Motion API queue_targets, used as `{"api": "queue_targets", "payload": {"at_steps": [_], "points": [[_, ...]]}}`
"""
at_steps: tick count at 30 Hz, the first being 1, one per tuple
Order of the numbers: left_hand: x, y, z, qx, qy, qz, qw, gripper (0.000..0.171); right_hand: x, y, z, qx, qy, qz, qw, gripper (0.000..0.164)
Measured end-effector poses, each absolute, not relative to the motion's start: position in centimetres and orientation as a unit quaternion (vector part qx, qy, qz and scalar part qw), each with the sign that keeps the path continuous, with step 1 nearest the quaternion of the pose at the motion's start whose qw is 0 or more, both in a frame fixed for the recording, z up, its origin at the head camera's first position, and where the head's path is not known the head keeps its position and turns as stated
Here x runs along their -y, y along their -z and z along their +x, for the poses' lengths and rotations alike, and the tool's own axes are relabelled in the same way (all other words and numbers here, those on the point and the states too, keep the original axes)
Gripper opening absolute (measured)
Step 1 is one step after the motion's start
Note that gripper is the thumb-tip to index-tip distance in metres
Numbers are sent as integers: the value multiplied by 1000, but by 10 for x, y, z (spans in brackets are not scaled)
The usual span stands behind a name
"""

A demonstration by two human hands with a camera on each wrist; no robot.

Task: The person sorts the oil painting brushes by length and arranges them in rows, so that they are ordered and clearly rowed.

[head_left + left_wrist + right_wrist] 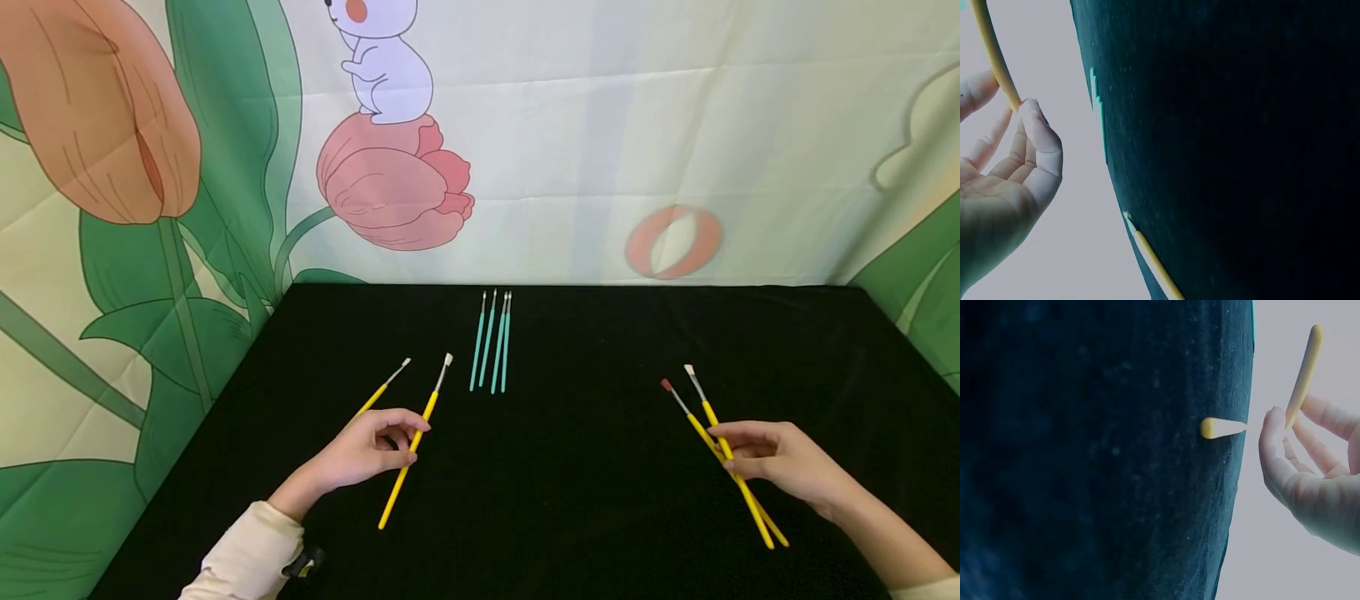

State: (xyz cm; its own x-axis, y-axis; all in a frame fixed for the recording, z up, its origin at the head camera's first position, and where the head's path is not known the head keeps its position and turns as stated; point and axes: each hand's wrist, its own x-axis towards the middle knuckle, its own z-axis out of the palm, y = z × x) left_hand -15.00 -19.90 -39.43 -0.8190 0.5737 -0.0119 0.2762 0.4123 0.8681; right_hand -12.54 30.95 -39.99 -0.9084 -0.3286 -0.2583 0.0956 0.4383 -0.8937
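My left hand (pixel 367 452) pinches a yellow-handled paintbrush (pixel 393 502) between thumb and fingers, its white bristles pointing up and away. Behind that hand, a second yellow paintbrush (pixel 373 398) lies on the black cloth, its lower handle hidden in the head view. On the right, my right hand (pixel 791 467) holds another white-bristled yellow paintbrush (pixel 712 413) between thumb and fingertips. A red-bristled yellow paintbrush (pixel 698 427) lies under it, crossing it in the head view. In the right wrist view, the held brush's handle (pixel 1304 372) is raised above the lying brush's handle end (pixel 1210 428).
Several thin teal paintbrushes (pixel 477 350) lie side by side at the back middle of the black-covered table (pixel 585 467). Right behind the table's far edge hangs a printed curtain (pixel 555 167) with flowers and a white animal.
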Motion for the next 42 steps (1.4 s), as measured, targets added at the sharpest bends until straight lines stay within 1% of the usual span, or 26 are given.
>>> {"api": "queue_targets", "payload": {"at_steps": [20,29,37,42], "points": [[169,401,-142,-832,-457,273,159,30,-299,393,-125,-831,519,-88,182,55],[159,403,-143,-831,-451,267,188,32,-293,389,-125,-835,513,-72,187,55],[150,405,-141,-829,-453,269,186,31,-288,386,-124,-839,507,-73,185,54],[143,407,-140,-837,-443,269,175,31,-285,385,-125,-843,501,-85,177,53]]}}
